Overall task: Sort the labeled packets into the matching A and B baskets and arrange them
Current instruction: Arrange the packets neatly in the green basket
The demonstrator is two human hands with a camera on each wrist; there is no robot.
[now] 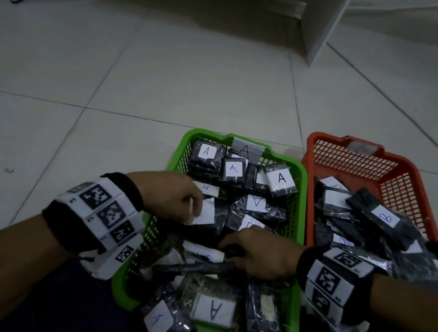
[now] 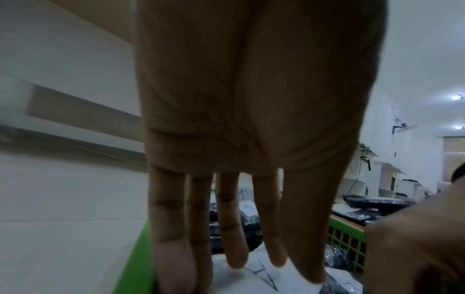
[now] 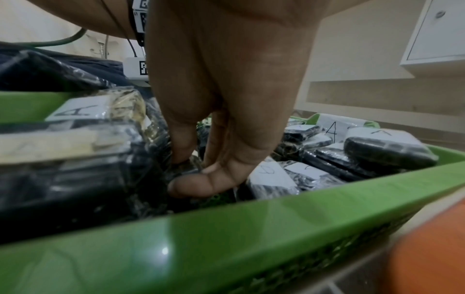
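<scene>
The packet (image 1: 197, 267) pinched by the right hand (image 1: 258, 254) is wedged under others in the green basket (image 1: 304, 208), so pulling it could drag its neighbours out of order. It lies at nine o'clock of that hand. The left hand (image 1: 175, 196), fingers extended, presses a labelled packet (image 1: 204, 213) at its three o'clock.

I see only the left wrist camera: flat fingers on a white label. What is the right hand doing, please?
Observer: The right hand pinches a black packet inside the green basket.
Operator: Something orange is behind the green rim. What is it?
Observer: An orange basket; one packet in it is labeled B.
Operator: Is any packet outside the green basket?
Observer: One packet labeled A hangs over its near rim.
</scene>
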